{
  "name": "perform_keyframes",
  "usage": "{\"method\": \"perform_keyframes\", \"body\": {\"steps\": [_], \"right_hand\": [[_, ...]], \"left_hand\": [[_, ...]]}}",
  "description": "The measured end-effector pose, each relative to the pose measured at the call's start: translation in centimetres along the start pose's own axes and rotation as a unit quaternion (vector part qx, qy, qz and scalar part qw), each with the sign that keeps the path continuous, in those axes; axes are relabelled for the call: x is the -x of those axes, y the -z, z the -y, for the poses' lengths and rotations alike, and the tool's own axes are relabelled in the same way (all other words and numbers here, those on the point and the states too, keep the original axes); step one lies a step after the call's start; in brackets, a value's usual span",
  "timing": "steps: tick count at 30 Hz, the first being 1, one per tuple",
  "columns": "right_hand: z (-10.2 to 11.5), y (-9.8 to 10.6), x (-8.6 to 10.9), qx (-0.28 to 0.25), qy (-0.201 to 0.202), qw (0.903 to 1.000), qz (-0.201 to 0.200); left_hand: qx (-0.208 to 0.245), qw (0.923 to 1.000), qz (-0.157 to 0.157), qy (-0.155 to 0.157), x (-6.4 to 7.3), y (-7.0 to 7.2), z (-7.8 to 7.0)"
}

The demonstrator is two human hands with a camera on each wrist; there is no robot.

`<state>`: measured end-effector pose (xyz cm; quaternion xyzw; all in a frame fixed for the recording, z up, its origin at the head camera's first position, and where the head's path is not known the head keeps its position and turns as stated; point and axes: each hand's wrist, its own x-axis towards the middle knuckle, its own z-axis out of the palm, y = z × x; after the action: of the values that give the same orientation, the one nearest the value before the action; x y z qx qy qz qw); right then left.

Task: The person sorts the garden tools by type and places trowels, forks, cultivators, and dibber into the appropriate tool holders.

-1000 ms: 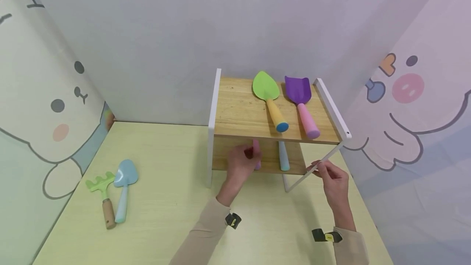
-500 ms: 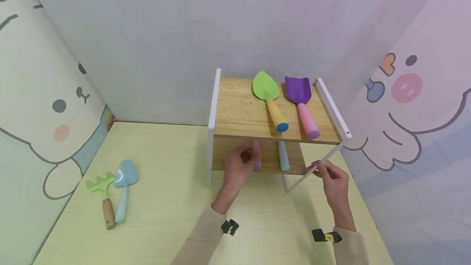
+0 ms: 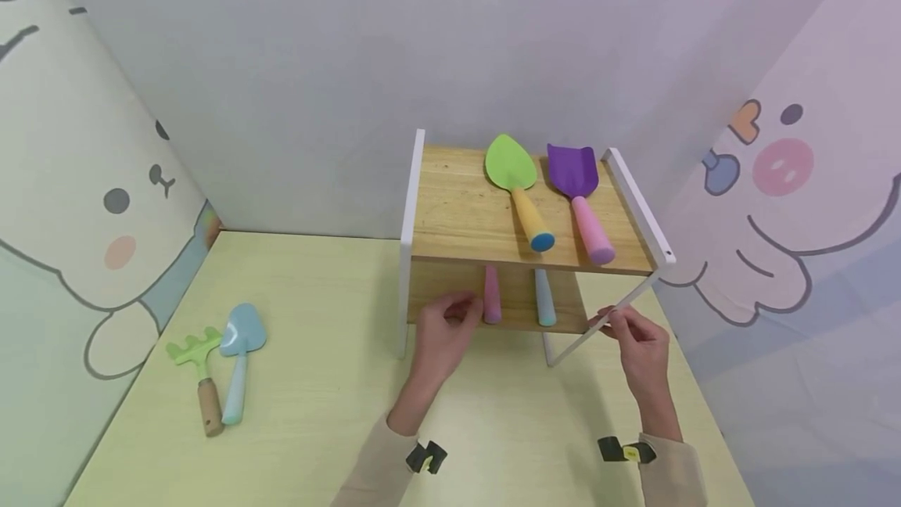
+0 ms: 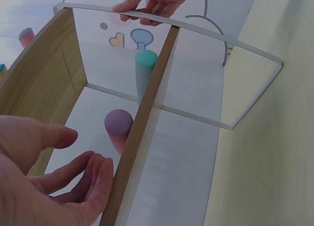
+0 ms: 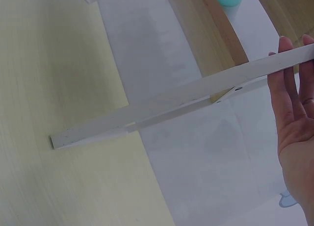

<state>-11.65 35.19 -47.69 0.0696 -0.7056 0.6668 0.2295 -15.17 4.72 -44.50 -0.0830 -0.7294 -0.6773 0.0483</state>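
A two-tier wooden rack (image 3: 450,213) with white side frames stands on the table. My left hand (image 3: 442,339) is at its lower shelf, left of a pink handle (image 3: 492,297) and apart from it. In the left wrist view, the left thumb and fingers are spread with nothing between them, near the purple-ended handle (image 4: 118,125). A light blue handle (image 3: 545,300) lies farther right; the upper shelf hides both tools' heads. My right hand (image 3: 642,346) holds the rack's right white frame bar (image 5: 181,96) between thumb and fingers.
On the upper shelf lie a green trowel (image 3: 510,163) with a yellow handle and a purple shovel (image 3: 573,170) with a pink handle. A green hand rake (image 3: 202,382) and a light blue shovel (image 3: 242,335) lie at the table's left. Printed curtains (image 3: 317,100) surround the table.
My left hand has let go of the pink handle and drawn back left and toward me. That handle stays on the lower shelf. The right hand keeps its place on the frame.
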Motion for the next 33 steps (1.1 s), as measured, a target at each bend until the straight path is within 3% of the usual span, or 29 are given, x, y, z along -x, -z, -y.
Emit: {"method": "perform_keyframes", "body": {"steps": [7, 17, 22, 27, 33], "right_hand": [[0.1, 0.0, -0.1, -0.002, -0.001, 1.0, -0.002], [0.1, 0.1, -0.2, -0.007, 0.01, 0.9999, 0.0], [-0.1, 0.2, -0.2, -0.036, 0.021, 0.9991, 0.0], [-0.1, 0.1, -0.3, -0.067, 0.036, 0.997, 0.016], [0.0, -0.1, -0.1, -0.031, 0.013, 0.9994, -0.004]], "left_hand": [[0.015, 0.9997, 0.005, -0.017, 0.9, 0.6, 0.2], [-0.011, 0.9994, 0.007, -0.033, 2.2, 1.9, 0.7], [-0.022, 0.9988, 0.0, -0.043, 3.0, 2.5, 0.8], [-0.024, 0.9991, -0.004, -0.034, 3.8, 3.3, 0.7], [-0.018, 0.9991, -0.014, -0.036, 4.8, 4.5, 0.9]]}}
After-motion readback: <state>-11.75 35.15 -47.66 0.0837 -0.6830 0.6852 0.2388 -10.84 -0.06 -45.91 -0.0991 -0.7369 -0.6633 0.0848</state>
